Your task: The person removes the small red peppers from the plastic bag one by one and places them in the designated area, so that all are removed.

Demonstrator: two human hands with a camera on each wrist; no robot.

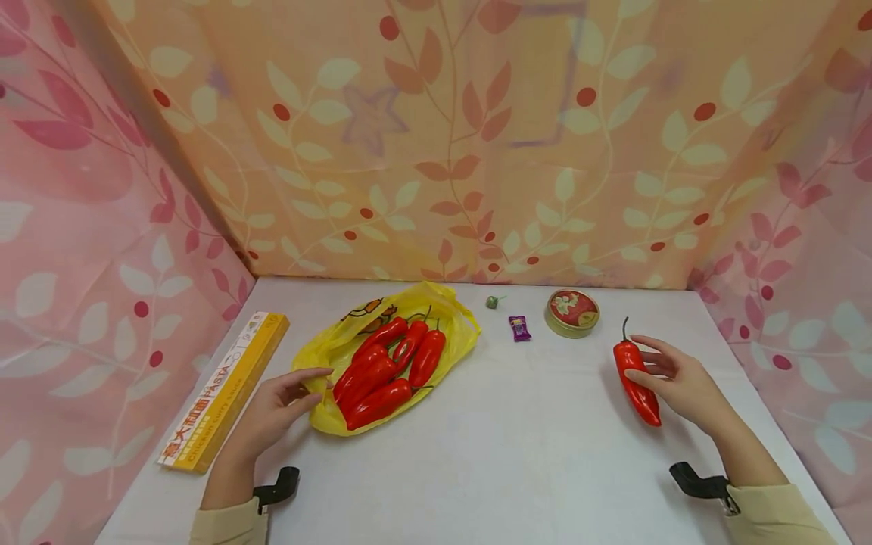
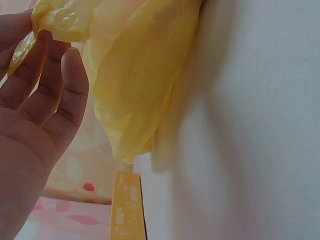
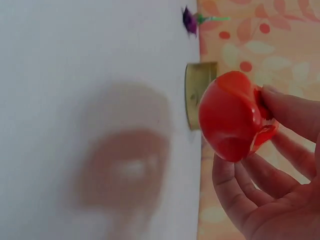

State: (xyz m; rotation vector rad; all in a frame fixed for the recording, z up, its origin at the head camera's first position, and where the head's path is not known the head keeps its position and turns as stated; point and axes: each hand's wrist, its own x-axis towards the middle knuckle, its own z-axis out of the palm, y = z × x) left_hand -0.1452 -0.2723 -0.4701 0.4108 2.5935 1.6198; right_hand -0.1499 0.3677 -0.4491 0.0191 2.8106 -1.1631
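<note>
In the head view, my right hand [image 1: 677, 378] grips a red chili pepper [image 1: 635, 382] between thumb and fingers. The right wrist view shows this pepper [image 3: 230, 117] end-on, held apart from the table, with its shadow on the cloth. My left hand [image 1: 272, 409] pinches the near-left edge of a yellow plastic bag [image 1: 459, 310]. Thin plastic [image 2: 65, 22] is bunched at the fingertips in the left wrist view. Several red chili peppers [image 1: 371, 378] with dark stems lie in the mouth of the bag, which spreads open on the table.
A yellow and white pasta box [image 1: 225, 393] lies along the left side. Toward the back are a small green item [image 1: 492, 302], a purple wrapped candy [image 1: 519, 328] and a round red-lidded tin [image 1: 572, 312]. Patterned cloth walls [image 1: 436, 189] enclose the white table [image 1: 490, 454].
</note>
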